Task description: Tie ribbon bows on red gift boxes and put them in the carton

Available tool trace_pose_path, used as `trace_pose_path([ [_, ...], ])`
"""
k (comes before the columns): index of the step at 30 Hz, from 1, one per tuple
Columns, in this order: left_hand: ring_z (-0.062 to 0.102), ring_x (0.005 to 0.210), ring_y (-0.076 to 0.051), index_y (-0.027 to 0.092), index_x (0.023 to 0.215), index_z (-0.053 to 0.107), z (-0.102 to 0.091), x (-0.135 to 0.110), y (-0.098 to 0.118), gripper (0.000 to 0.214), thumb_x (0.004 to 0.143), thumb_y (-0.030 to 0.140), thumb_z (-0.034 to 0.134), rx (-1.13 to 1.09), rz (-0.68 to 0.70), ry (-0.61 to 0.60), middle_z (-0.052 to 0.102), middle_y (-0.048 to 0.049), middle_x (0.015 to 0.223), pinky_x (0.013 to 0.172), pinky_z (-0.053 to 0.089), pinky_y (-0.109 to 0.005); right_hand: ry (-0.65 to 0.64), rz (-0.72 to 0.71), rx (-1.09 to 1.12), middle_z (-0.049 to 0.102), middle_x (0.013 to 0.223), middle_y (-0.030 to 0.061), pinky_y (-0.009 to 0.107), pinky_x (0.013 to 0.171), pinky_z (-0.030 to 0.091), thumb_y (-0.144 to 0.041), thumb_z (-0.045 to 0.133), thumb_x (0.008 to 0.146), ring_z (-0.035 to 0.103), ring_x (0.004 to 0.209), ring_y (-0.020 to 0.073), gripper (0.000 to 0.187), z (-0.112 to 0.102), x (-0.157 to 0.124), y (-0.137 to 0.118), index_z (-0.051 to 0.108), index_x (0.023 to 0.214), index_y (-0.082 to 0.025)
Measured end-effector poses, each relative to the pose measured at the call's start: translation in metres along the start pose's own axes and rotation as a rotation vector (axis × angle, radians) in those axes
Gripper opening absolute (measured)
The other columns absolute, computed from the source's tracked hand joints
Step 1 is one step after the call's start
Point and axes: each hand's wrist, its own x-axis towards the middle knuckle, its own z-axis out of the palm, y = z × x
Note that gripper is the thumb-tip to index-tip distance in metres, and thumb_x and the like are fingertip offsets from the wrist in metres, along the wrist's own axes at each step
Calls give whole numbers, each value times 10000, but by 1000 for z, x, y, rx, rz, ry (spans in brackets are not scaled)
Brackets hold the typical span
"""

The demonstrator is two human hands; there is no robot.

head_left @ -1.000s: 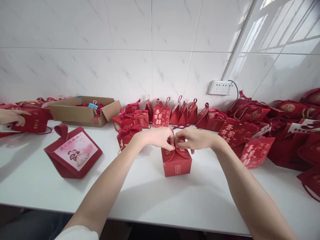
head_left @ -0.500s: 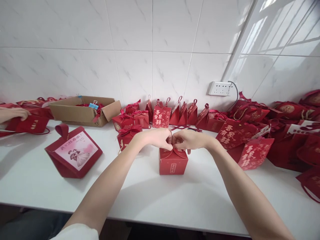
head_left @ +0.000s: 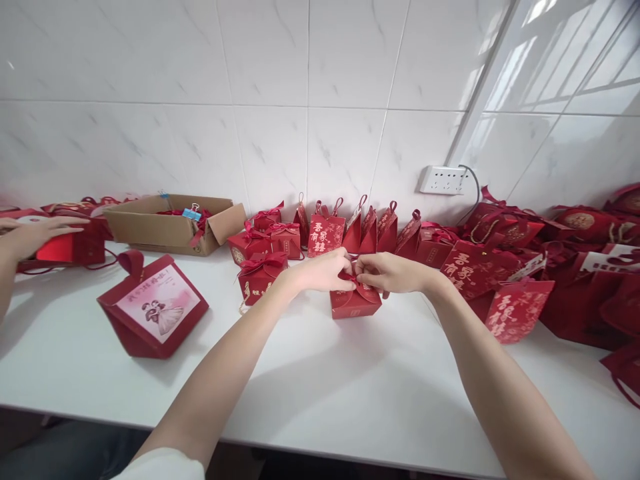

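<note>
A small red gift box with gold print and curved top flaps is before me, its front face foreshortened as if tipped. My left hand is closed at the left of its top, fingertips pinching a bit of red ribbon. On the other side my right hand pinches at the same ribbon. The fingers partly cover the ribbon and the top flaps. Left of my hands stands another red box tied with a ribbon bow.
A larger red box with a couple picture stands left on the white table. Behind are a cardboard box and a row of red bags. Red bags crowd the right. Another person's hand touches red packaging at far left.
The box has shifted away from me and tipped, so less of its front shows. My hands have drawn slightly apart, showing red ribbon between them. The other person's hand moved right.
</note>
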Motion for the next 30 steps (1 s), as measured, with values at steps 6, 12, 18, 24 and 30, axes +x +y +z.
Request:
trace_pose_path([
  [6, 529, 767, -195, 172, 645, 527, -3, 0, -8, 116, 726, 255, 529, 11, -42, 156, 504, -67, 927, 621, 361, -300, 19, 19, 79, 541, 602, -37, 213, 466, 464, -185, 517, 739, 578, 513, 112, 71, -1, 2, 3, 447, 727, -192],
  [12, 549, 790, -183, 188, 780, 583, -13, -8, -2, 106, 689, 213, 534, 15, -1, 187, 546, -48, 935, 630, 381, -267, -50, 7, 138, 551, 597, -46, 191, 438, 448, -173, 541, 681, 540, 471, 80, 47, 1, 2, -2, 499, 703, -174],
  [18, 419, 547, -119, 207, 743, 541, -6, -10, 3, 197, 659, 372, 610, -89, -18, -82, 492, 33, 672, 489, 281, -249, -109, -28, 320, 457, 492, -88, 148, 323, 332, -147, 506, 647, 411, 377, 44, 34, 4, 5, -2, 514, 671, -170],
  [24, 354, 493, -95, 203, 673, 453, -6, -10, 2, 129, 638, 251, 567, -102, -30, -32, 426, 54, 598, 462, 228, -248, -146, -143, 639, 376, 388, -137, 128, 302, 239, -155, 538, 656, 274, 312, 21, 81, 6, 10, 9, 504, 727, -175],
  [30, 398, 557, -104, 190, 667, 485, -16, -13, 1, 250, 654, 380, 647, -137, 5, -18, 464, 42, 656, 498, 279, -248, -243, -280, 881, 307, 351, -157, 116, 264, 164, -252, 601, 662, 192, 261, 13, 162, 12, 16, 21, 464, 725, -193],
])
